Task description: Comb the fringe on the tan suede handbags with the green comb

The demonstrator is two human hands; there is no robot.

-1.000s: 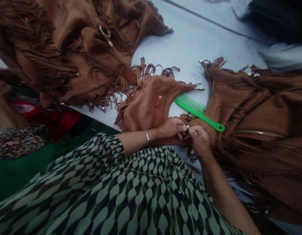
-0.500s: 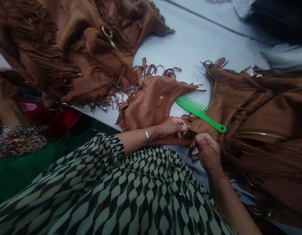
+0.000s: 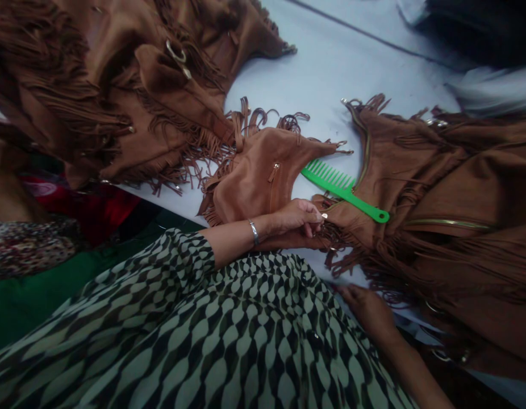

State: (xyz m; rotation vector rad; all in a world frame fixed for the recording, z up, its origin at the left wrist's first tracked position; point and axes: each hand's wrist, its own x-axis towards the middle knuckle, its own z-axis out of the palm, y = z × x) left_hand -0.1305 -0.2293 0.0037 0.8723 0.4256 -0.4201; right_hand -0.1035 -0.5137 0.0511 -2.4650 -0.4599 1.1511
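Observation:
My left hand (image 3: 299, 217) is closed in a pinch at the metal-tipped corner of a brown fringed bag (image 3: 382, 170), beside its dark tangled strands. Lower down, by the table's near edge, my right hand (image 3: 369, 307) is apart from the bag body. Its fingers look drawn together, dim and blurred, and what they hold, if anything, is hidden. A green wide-tooth comb (image 3: 346, 192) rests with its handle on this bag. Left of the comb lies a smaller brown suede piece (image 3: 257, 170) with a zip and fringe, just beyond my left forearm.
More brown fringed bags (image 3: 161, 102) with gold rings are heaped on the white table (image 3: 314, 74) at the far left. Another person's arm (image 3: 16, 199) reaches in at the left edge. A black item (image 3: 484, 34) and clear plastic (image 3: 493, 91) lie at the back right.
My right hand has left the dark strands and moved down toward the table's near edge. The left hand keeps its pinch. The whole view has shifted slightly.

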